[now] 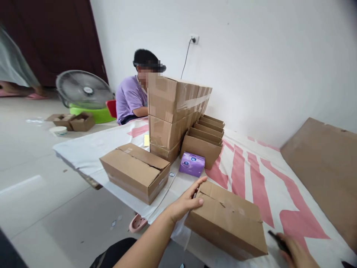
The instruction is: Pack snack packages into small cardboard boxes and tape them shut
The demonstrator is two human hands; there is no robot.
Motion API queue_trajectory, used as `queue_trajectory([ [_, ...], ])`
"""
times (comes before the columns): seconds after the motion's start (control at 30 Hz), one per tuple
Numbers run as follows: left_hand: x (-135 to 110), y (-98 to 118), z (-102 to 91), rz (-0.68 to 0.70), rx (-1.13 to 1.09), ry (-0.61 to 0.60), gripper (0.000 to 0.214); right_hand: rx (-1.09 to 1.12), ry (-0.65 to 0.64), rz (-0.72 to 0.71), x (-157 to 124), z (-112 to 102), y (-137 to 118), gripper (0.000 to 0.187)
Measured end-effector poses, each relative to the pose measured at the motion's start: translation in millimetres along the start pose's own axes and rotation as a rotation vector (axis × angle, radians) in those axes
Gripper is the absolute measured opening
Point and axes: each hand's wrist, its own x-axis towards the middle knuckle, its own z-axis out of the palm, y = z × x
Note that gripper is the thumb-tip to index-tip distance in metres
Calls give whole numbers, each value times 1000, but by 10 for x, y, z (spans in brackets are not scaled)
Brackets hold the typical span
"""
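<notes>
A closed cardboard box [228, 217] sits at the near edge of the cloth-covered table, its top flaps torn a little along the seam. My left hand [186, 201] grips its left end, thumb on top and fingers over the far corner. Just off the box's right end, my right hand [297, 249] is closed around a slim black tool [280, 242] shaped like a box cutter, blurred. The tool's tip points toward the box without visibly touching it. Beyond my left hand lies a purple printed pack [192, 164].
Another cardboard box [136, 169] stands left, its top seam slightly gapped. Behind are stacked taped boxes [167, 100] and a row of folded cartons [202, 147]. A person in purple [129, 95] sits behind the stack. A large cardboard sheet [323, 167] leans right; a fan [85, 89] stands left.
</notes>
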Motion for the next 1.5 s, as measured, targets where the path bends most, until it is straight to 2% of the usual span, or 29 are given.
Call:
queue_trajectory([
  [0.07,-1,11,1,-1,3,2,84,-21,155,29,315,-294,-118,42],
  [0.13,-2,27,18,-6,-10,9,84,-81,237,-8,673,-642,-410,44],
  [0.2,0,44,42,-12,-22,19,83,-118,242,-206,1030,-955,-847,39],
  [0.27,6,55,61,-17,-25,29,83,-171,219,-415,1347,-1158,-1342,39],
  [0.33,13,57,68,-17,-18,32,83,-222,193,-592,1607,-1229,-1798,45],
  [0.4,19,50,61,2,-5,25,82,-260,182,-706,1812,-1196,-2145,44],
  [0.5,14,36,33,43,28,20,77,-321,191,-779,2026,-1082,-2411,39],
  [0.67,-20,45,2,20,73,21,78,-330,164,-899,2149,-1065,-2404,28],
  [0.87,-43,71,40,-22,41,19,82,-355,31,-966,2048,-1174,-2205,25],
  [1.13,-27,69,33,-25,93,46,82,-439,-43,-959,1876,-1330,-1925,22],
  [1.5,-33,96,51,-26,147,80,80,-483,-24,-886,1616,-1443,-1696,23],
])
